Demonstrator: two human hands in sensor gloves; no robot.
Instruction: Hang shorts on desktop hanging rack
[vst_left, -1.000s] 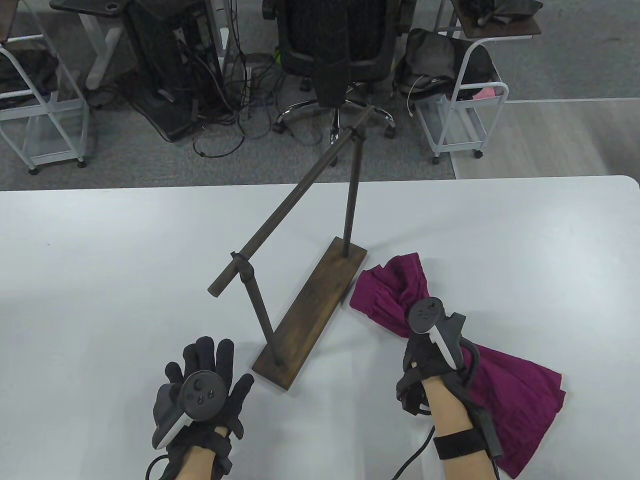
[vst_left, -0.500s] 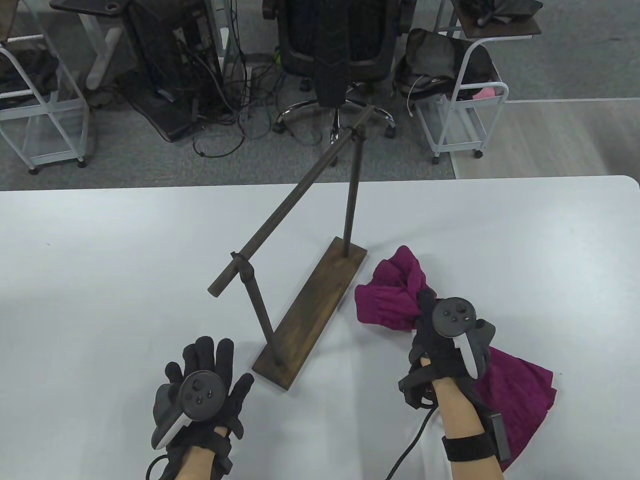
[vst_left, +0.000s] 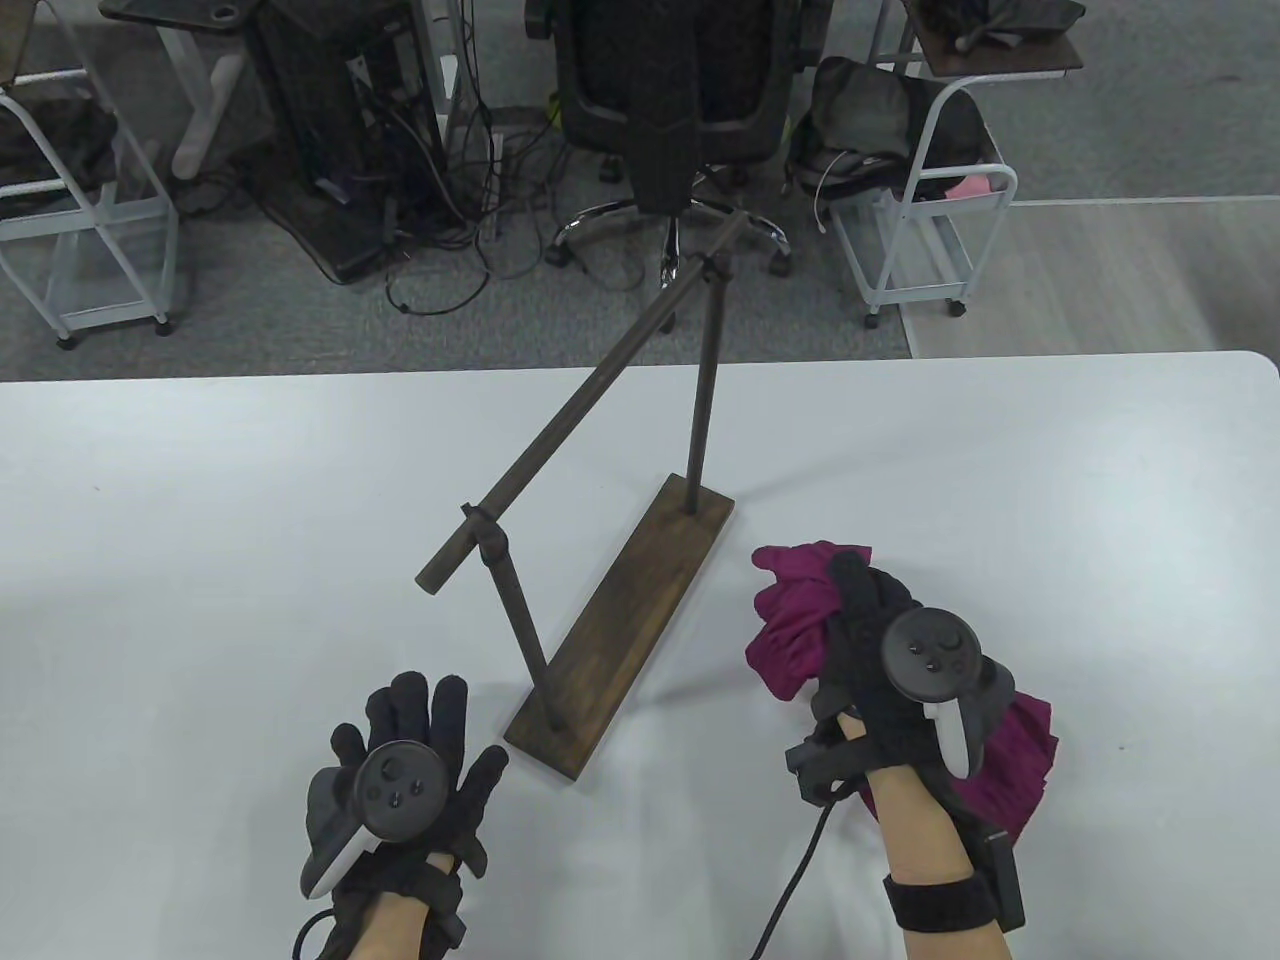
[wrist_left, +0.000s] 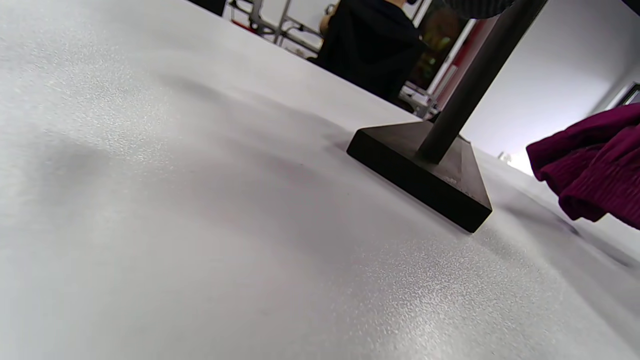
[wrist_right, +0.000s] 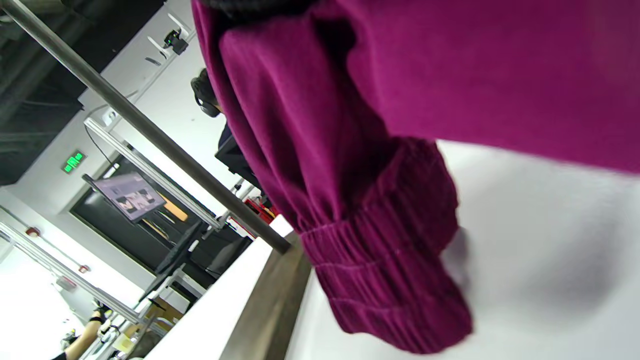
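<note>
The magenta shorts (vst_left: 795, 625) are bunched up in my right hand (vst_left: 880, 650), which grips them above the table to the right of the rack. They fill the right wrist view (wrist_right: 350, 150), ribbed waistband hanging down. The dark wooden rack (vst_left: 600, 400) stands mid-table on a long base (vst_left: 625, 635) with its bar slanting away. My left hand (vst_left: 410, 740) rests flat on the table with fingers spread, near the base's front end. The left wrist view shows the base corner (wrist_left: 430, 180) and an edge of the shorts (wrist_left: 595, 165).
The white table (vst_left: 200, 520) carries only the rack. Beyond its far edge stand an office chair (vst_left: 670, 90), wire carts (vst_left: 920, 200) and a tangle of cables (vst_left: 440, 180) on the floor.
My right hand has lifted the shorts off the table and gathered them into a tighter bunch, shifting slightly right and nearer. My left hand has stayed put.
</note>
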